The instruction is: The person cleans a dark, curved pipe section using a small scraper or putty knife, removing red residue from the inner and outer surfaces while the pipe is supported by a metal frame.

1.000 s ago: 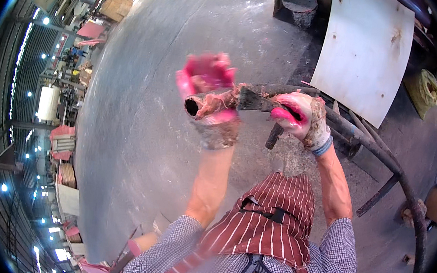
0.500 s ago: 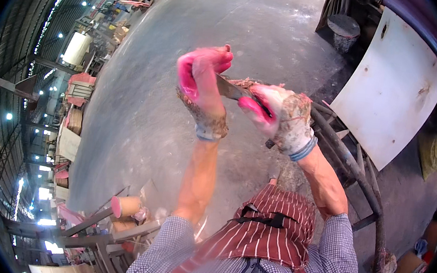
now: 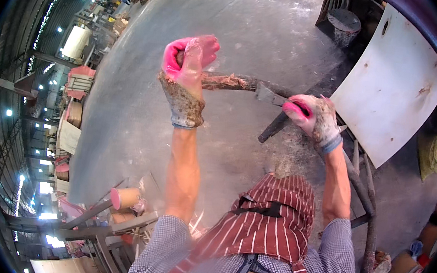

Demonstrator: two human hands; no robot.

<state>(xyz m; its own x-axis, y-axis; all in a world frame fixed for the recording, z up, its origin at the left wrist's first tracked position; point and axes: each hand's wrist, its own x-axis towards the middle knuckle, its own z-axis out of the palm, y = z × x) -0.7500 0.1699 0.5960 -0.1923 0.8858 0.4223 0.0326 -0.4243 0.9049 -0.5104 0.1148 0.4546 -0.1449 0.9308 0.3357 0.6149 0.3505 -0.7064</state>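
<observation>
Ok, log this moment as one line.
gloved left hand: closed around dark curved tube | gloved right hand: gripping flat grey metal blade | tube: ragged pinkish scraps clinging beside left hand

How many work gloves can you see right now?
2: one on the left hand, gripping the tube, the other on the right hand, holding the scraper. Others may be hidden.

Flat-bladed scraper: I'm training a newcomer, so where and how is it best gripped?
Probably hold the flat-bladed scraper at its right end, coming from the right: its flat blade points left, clear of the right hand. The handle itself is hidden inside that hand.
</observation>
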